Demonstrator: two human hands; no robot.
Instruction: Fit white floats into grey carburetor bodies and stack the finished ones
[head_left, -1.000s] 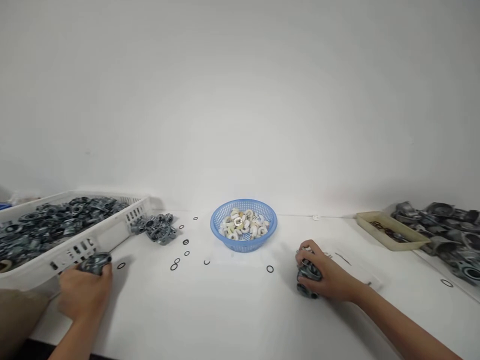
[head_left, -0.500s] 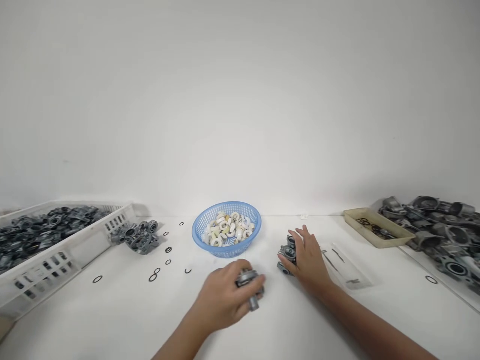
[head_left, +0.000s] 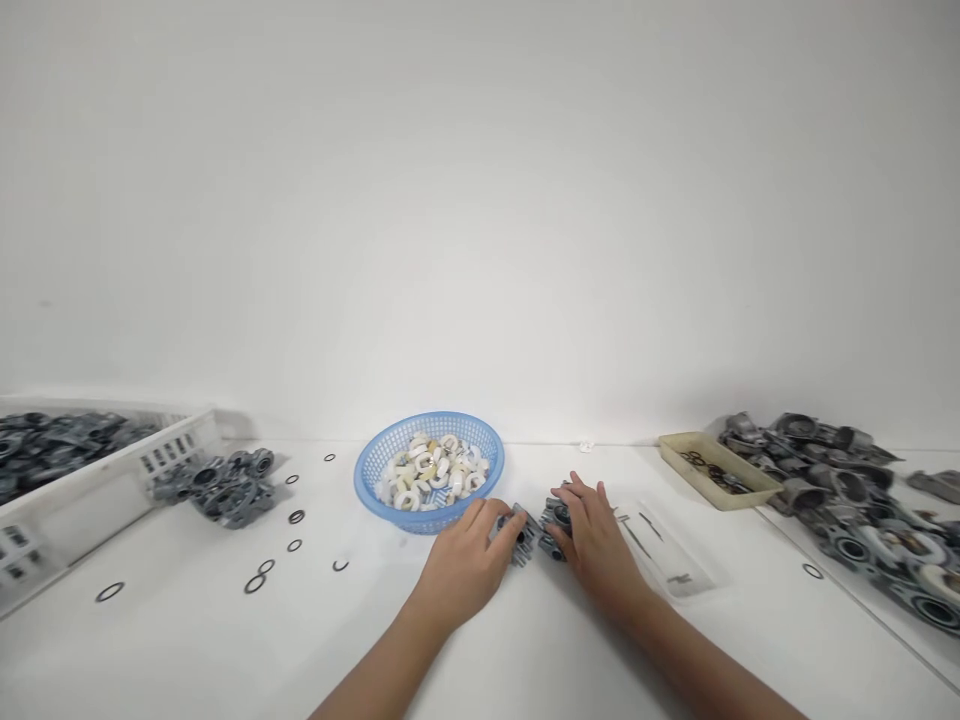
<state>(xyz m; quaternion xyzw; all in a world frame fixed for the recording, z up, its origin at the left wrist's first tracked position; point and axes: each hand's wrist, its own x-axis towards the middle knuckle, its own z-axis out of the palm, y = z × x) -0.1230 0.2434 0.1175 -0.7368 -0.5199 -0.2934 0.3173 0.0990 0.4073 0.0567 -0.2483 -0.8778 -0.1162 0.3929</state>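
Low over the white tabletop, my left hand (head_left: 472,560) has its fingers closed round a grey metal casting (head_left: 521,540), partly hidden by the fingers. Just to the right, my right hand (head_left: 595,535) curls its thumb and fingers over more grey metal castings (head_left: 553,522), which its palm partly covers. The two hands' castings lie very close together. Behind my left hand stands a blue plastic basket (head_left: 365,487), holding many white and yellowish rings (head_left: 439,470).
A white crate (head_left: 97,510) of dark parts stands left, beside a pile of grey castings (head_left: 225,488). Black rings (head_left: 256,583) lie scattered. Rightward are a clear tray (head_left: 679,560) with thin tools, a cream tray (head_left: 724,490) with rings, and a heap of larger castings (head_left: 832,480).
My left hand has brought its casting forward and right, up beside the castings under my right hand. The right hand's fingers have drawn in. The view has turned slightly right.
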